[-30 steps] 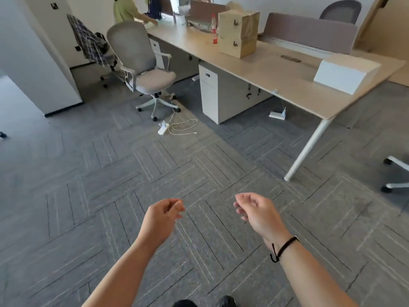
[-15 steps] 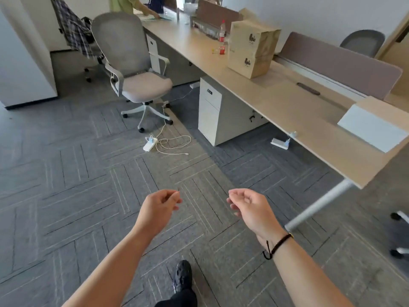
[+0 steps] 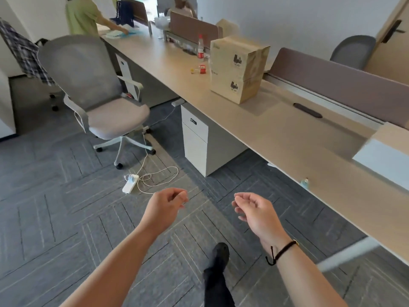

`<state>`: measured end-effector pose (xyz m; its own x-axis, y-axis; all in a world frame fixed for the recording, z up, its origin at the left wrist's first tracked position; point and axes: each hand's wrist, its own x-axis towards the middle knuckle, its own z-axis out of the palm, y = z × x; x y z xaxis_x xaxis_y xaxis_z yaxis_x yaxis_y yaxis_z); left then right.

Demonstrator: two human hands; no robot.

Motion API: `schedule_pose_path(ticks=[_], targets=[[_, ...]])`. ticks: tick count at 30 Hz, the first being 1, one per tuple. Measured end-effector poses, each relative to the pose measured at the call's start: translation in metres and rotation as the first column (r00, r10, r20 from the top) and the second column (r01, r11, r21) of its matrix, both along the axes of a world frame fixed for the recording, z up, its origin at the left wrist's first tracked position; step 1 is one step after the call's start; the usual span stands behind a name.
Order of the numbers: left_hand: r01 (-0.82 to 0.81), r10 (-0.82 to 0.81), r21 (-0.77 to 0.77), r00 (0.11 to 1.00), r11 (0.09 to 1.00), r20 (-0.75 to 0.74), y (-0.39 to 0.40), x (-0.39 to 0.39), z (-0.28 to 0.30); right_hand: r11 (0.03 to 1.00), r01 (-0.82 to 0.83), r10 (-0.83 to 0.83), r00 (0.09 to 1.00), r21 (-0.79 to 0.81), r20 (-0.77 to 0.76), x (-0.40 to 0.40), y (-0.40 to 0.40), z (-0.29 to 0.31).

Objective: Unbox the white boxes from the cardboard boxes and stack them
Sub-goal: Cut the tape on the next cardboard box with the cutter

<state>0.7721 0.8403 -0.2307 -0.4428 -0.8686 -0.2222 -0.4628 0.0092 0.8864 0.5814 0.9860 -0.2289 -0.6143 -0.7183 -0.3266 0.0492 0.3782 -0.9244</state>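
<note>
Two brown cardboard boxes (image 3: 238, 69) stand stacked one on the other on the long wooden desk (image 3: 276, 129), ahead and to the right. A white box (image 3: 385, 160) with a tan top lies on the desk at the right edge of view. My left hand (image 3: 164, 209) and my right hand (image 3: 256, 212) hang in front of me over the carpet, both holding nothing, fingers loosely curled. Both are well short of the desk and the boxes.
A grey office chair (image 3: 95, 89) stands left of the desk. A white power strip with a coiled cable (image 3: 132, 183) lies on the carpet ahead. A white drawer unit (image 3: 195, 138) sits under the desk. A person in green (image 3: 83, 16) works at the far end. My foot (image 3: 218, 255) steps forward.
The view has closed in on the desk; the stacked cardboard boxes and chair look larger and nearer. My hands stay raised and hold nothing. My foot has come forward.
</note>
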Motion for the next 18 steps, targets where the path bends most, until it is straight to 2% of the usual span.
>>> schedule_pose_path(ticks=[8, 12, 18], targets=[[-0.006, 0.005, 0.006, 0.997, 1.0, 0.082, -0.175, -0.142, -0.001, 0.999, -0.048, 0.048, 0.997, 0.008, 0.062, -0.135, -0.184, -0.013], [-0.056, 0.056, -0.037, 0.998, 0.998, 0.013, -0.258, -0.213, 0.016, 0.995, -0.097, 0.097, 0.995, 0.017, 0.009, -0.205, -0.265, -0.002], [-0.024, 0.024, 0.011, 1.0, 1.0, -0.007, -0.35, -0.299, 0.012, 0.992, -0.118, 0.12, 0.992, 0.046, -0.038, -0.282, -0.36, 0.004]])
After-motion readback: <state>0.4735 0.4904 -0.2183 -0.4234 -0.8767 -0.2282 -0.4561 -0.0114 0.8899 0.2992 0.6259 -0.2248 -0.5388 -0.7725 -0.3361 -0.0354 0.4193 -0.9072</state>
